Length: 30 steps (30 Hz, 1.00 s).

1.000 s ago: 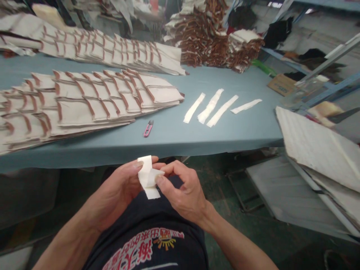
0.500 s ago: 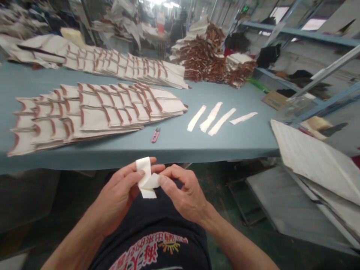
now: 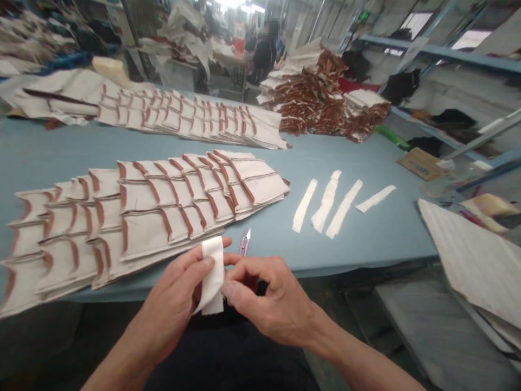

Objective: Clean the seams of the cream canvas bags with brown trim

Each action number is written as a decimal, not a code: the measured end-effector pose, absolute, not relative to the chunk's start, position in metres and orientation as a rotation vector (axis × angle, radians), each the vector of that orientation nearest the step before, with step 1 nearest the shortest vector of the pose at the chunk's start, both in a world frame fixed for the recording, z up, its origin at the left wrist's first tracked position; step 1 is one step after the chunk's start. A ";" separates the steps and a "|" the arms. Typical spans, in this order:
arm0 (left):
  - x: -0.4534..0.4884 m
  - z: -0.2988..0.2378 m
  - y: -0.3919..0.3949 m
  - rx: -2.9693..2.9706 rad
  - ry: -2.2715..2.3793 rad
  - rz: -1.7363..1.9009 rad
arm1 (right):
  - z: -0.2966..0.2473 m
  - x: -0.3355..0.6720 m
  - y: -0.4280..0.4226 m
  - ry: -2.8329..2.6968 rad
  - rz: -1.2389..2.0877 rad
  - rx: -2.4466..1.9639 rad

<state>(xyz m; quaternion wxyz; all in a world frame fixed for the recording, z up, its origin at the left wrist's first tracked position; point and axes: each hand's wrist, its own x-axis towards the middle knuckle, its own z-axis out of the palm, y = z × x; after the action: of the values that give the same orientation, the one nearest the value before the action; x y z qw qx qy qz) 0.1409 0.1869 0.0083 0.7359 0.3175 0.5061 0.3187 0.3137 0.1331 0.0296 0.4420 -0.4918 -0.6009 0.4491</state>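
Observation:
A white fabric strip hangs folded over the fingers of my left hand, and the thumb presses it down. One end of the strip curls to the lower left; another part hangs straight below. My right hand is closed in a pinch at the strip's right edge, its fingertips partly hidden behind the thumb. Just beyond the hands, pink-handled thread snips lie on the blue-green table. Several loose white strips are spread out on the table to the right.
Overlapping cream fabric pieces with brown edging cover the table's left; a second row lies behind. A tall fabric pile stands at the back. At the right are a cardboard box, shelving and a leaning pale board.
My right hand has brought the strip's turned-out end back in, so the strip hangs flatter. The view has tilted upward, and the table sits lower and nearer the hands.

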 end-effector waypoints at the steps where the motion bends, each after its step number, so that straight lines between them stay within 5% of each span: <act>1: 0.142 0.014 0.197 0.650 1.122 0.716 | 0.032 0.314 0.144 -1.512 1.065 -1.241; 8: 0.150 0.089 0.240 0.417 1.154 0.733 | 0.082 0.340 0.185 -1.985 0.385 -1.125; 16: 0.170 0.140 0.252 0.461 1.110 0.802 | 0.117 0.352 0.203 -2.123 -0.018 -1.029; 19: 0.179 0.149 0.251 0.504 1.093 0.807 | 0.123 0.353 0.205 -2.061 0.119 -1.046; 26: 0.173 0.158 0.243 0.501 0.905 0.619 | 0.151 0.365 0.197 -1.494 1.044 -1.193; 30: 0.166 0.158 0.236 0.561 0.876 0.595 | 0.163 0.367 0.195 -1.386 1.175 -1.176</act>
<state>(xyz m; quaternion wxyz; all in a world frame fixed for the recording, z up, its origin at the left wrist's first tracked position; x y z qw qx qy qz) 0.1665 0.2363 0.1577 0.8258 0.2638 0.4124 0.2801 0.3672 0.1950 0.1625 0.4694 -0.4796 -0.5655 0.4794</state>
